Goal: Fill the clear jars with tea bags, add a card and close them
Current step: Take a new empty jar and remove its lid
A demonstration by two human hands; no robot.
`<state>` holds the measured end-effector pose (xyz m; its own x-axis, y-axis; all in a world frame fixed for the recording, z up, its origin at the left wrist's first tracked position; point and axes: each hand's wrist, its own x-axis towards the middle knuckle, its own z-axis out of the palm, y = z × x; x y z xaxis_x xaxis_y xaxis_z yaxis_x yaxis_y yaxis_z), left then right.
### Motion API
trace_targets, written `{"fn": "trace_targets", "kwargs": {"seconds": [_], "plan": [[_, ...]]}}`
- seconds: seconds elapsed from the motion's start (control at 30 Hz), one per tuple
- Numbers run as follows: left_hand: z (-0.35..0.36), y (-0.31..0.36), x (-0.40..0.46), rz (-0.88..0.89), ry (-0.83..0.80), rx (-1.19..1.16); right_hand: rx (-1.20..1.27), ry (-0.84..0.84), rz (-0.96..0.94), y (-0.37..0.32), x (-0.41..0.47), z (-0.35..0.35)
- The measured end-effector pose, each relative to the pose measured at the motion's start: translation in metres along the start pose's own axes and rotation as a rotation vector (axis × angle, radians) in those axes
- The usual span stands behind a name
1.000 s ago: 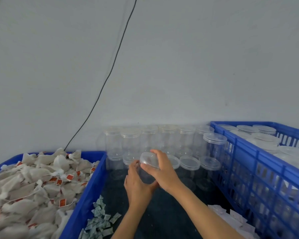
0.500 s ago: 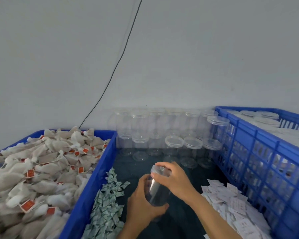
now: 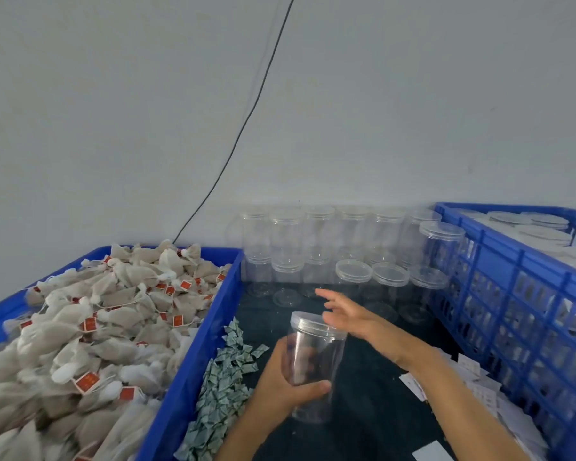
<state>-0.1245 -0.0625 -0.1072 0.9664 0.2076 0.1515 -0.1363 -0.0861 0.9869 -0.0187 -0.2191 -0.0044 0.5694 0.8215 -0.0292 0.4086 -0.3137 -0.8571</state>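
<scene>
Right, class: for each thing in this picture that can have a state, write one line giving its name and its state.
Held jar: upright, empty, lid on.
Lid: on the held jar.
Left hand: grips the jar's lower body.
Right hand: open, fingers spread beside the lid.
Back jars: stacked, lidded, empty.
Left crate: heaped with tea bags.
Sachets: loose pile.
Cards: scattered flat.

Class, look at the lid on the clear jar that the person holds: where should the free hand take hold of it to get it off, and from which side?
Grip the lid by its rim, coming from above. The jar stands about upright, the left hand holds its lower wall, so the top is free. The lid is wide, round and shallow; the right hand, open beside it, can probably span it.
</scene>
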Motion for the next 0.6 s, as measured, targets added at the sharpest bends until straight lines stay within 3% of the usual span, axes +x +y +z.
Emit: {"fn": "trace_targets", "kwargs": {"seconds": [0.13,0.3,0.4,0.5,0.6], "plan": [[0.005,-0.006,0.002,0.109,0.201,0.217,-0.230,0.210,0.129,0.004,0.007,0.019],[-0.002,-0.015,0.001,0.079,0.207,0.178,-0.101,0.070,0.048,0.006,-0.002,0.013],[0.000,-0.011,-0.002,0.125,0.213,0.369,-0.108,0.116,0.089,-0.003,-0.003,0.019],[0.007,-0.003,-0.004,0.175,0.159,0.403,-0.374,0.234,0.069,-0.006,0.005,0.031],[0.000,0.006,-0.005,0.086,-0.042,0.119,-0.239,0.149,-0.043,-0.005,0.004,0.023]]}}
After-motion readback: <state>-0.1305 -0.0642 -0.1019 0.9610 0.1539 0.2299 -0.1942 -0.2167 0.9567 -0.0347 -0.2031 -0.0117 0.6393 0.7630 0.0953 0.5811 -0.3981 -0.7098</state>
